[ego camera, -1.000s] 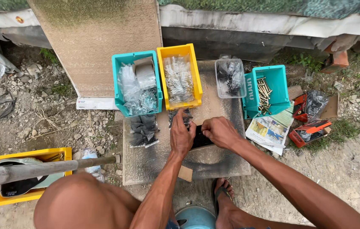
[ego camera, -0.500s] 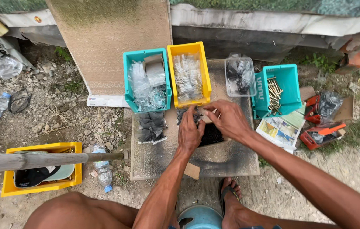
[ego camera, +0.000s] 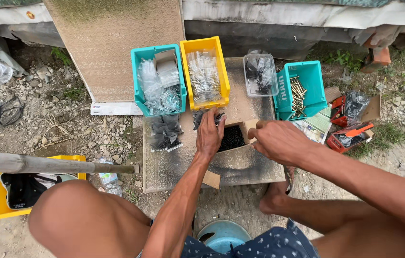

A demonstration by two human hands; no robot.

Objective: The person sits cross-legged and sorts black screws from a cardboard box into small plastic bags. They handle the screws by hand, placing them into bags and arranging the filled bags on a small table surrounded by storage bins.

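Left hand (ego camera: 210,134), centre of frame: palm down, fingers curled over a small clutch of black screws (ego camera: 207,117) at the far-left corner of an open cardboard box (ego camera: 233,138). It looks closed on them, though the fingertips are hidden behind the bundle.

Right hand (ego camera: 279,141), just right of centre: fingers bent and pinching the box's right flap or rim. Whether it also holds screws cannot be told.

The box sits on a worn grey slab (ego camera: 174,167) in the middle of the frame and is still well filled with loose black screws.

Outward, upper centre: a teal bin (ego camera: 158,79) with clear packets and a small carton, touching a yellow bin (ego camera: 206,71) of bagged pale fasteners. Right of these, a clear tub (ego camera: 260,74) of dark pieces, then a second teal bin (ego camera: 300,91) with brass-coloured screws. Below the first teal bin, several sealed packets of black screws (ego camera: 164,131) lie on the slab.

Left edge: a grey pole (ego camera: 45,164) crossing above a yellow crate (ego camera: 6,210). Right edge: orange-red packaging (ego camera: 350,136) and printed paper.

Judgement on progress: a handful of packets are made up and the bins are partly stocked; the box remains mostly full, so the bulk of the sorting appears left.
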